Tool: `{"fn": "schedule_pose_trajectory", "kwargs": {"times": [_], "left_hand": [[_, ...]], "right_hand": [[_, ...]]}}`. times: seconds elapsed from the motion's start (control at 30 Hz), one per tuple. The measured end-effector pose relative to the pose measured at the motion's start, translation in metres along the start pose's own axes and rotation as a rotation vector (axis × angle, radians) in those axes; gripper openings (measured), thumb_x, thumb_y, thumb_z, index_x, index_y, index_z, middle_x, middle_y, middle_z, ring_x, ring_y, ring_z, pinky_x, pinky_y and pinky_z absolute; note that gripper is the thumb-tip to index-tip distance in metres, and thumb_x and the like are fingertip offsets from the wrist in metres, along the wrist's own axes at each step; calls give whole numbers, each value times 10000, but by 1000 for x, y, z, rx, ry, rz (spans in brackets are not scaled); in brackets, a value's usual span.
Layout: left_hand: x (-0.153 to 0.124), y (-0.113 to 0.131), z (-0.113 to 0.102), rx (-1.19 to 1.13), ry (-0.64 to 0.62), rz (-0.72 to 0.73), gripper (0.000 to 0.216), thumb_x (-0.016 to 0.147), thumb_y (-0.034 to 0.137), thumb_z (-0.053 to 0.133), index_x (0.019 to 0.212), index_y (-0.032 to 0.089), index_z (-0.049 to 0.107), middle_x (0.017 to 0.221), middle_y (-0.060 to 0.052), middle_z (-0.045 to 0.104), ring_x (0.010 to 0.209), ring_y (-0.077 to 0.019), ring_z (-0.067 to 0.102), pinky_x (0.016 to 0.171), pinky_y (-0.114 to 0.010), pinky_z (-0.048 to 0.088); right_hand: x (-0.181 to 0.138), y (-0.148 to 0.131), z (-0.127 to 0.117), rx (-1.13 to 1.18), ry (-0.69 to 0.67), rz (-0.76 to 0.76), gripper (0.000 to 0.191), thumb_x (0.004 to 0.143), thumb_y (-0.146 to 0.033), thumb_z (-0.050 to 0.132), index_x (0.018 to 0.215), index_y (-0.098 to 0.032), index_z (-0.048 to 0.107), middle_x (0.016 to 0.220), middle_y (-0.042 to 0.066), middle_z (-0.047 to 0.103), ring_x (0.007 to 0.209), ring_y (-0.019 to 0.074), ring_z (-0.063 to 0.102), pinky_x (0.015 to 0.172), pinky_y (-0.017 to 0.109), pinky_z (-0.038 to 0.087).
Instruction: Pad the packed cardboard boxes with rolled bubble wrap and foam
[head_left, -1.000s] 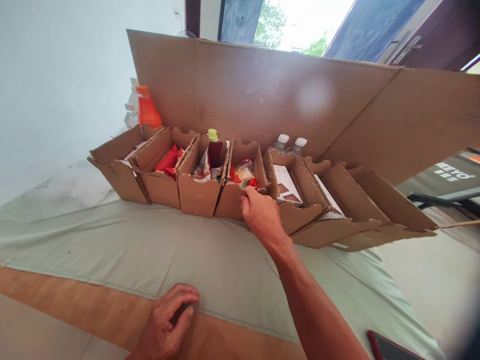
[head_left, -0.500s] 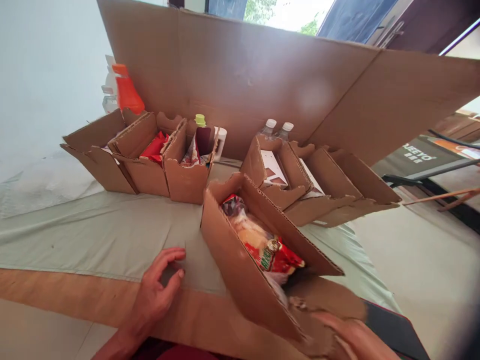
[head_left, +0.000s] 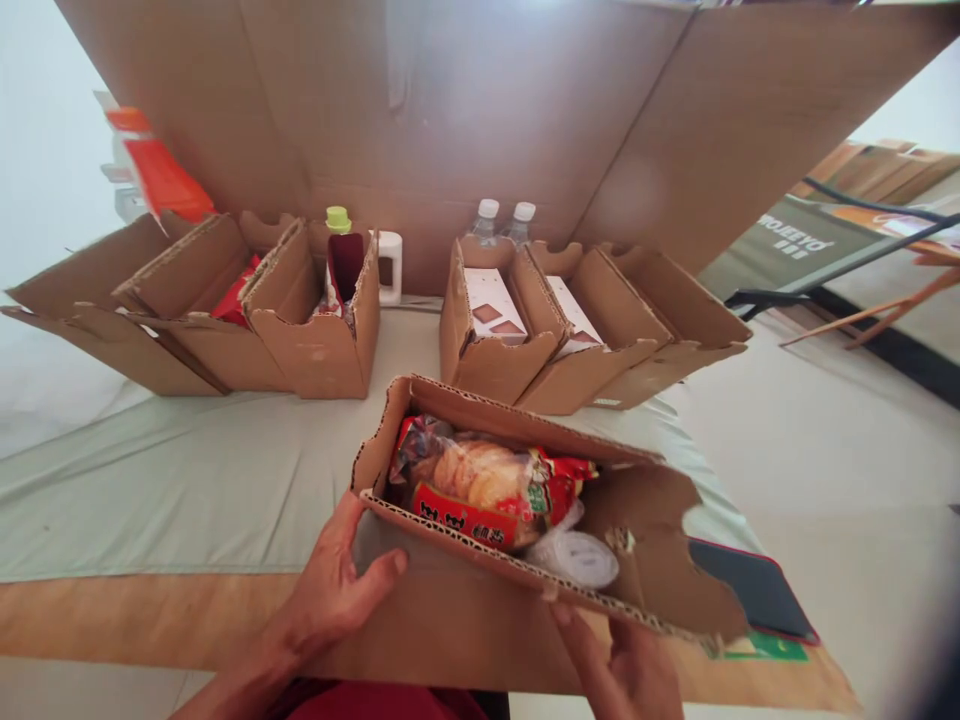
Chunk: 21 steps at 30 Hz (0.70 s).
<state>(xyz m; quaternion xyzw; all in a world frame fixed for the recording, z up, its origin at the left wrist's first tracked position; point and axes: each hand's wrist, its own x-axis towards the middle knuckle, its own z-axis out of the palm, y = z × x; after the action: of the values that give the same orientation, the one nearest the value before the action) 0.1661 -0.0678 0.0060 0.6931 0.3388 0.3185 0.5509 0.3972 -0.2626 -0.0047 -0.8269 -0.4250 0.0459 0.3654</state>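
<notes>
A brown cardboard bin [head_left: 450, 610] lies across my lap side of the table. In it are a red snack packet [head_left: 480, 490] with round crackers and a clear plastic bag [head_left: 576, 556]. My left hand [head_left: 334, 590] grips the bin's left corner, thumb pressed on its near wall. My right hand [head_left: 622, 665] holds the near wall from below at the right, fingers curled on the cardboard.
A row of cardboard bins [head_left: 307, 330] [head_left: 555, 340] stands at the back with a gap between them, before a tall cardboard sheet [head_left: 465, 110]. An orange bottle [head_left: 154, 170], a green-capped bottle [head_left: 338, 220], a white mug [head_left: 390, 266] and two water bottles [head_left: 502, 220]. A dark phone [head_left: 757, 590] lies right.
The bin came out of the row toward me and turned sideways. My left hand left the table edge and took its left corner; my right hand shifted to its near wall.
</notes>
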Motion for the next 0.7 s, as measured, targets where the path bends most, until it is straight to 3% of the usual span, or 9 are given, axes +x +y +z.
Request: {"fn": "schedule_pose_trajectory", "kwargs": {"times": [0.1,0.23,0.33,0.43,0.6,0.7], "left_hand": [[13,-1,-1,-28,68,4,517,876,355,663,1360,210,553,1357,-134,629,1335,-332,545,1131,-451,435],[32,-13,0,-14,126,-21,603,859,374,664,1412,212,485,1429,-140,575,1344,-339,532,1119,-476,436],[32,-31,3,34,166,-65,681,853,378,666,1462,199,420,1456,-157,548,1314,-339,549,1131,-519,414],[27,-43,7,78,192,-51,609,878,347,640,1437,197,449,1411,-148,577,1290,-324,561,1121,-513,427],[19,-47,14,163,266,-50,459,900,366,638,1324,206,561,1269,-124,654,1207,-316,624,1027,-464,522],[15,-49,14,184,244,-74,439,916,384,621,1315,203,599,1196,-133,693,1215,-337,635,1034,-494,529]], "right_hand": [[59,-13,6,77,-27,-51,423,914,-597,600,959,-189,701,718,57,692,516,182,547,465,293,425],[113,-16,19,202,-67,-80,399,875,-562,598,981,-183,661,889,92,750,572,167,585,485,272,451],[117,-7,33,230,-89,-31,378,856,-534,615,1006,-188,650,937,104,767,678,202,665,520,271,485],[108,3,46,241,-105,-7,352,850,-522,615,976,-195,647,894,101,771,732,228,702,573,283,527],[99,13,55,157,-54,21,333,867,-527,585,884,-205,665,772,74,749,615,208,658,507,275,490],[89,30,55,66,-54,54,421,835,-607,590,627,-241,606,546,47,644,475,189,555,428,276,417]]}}
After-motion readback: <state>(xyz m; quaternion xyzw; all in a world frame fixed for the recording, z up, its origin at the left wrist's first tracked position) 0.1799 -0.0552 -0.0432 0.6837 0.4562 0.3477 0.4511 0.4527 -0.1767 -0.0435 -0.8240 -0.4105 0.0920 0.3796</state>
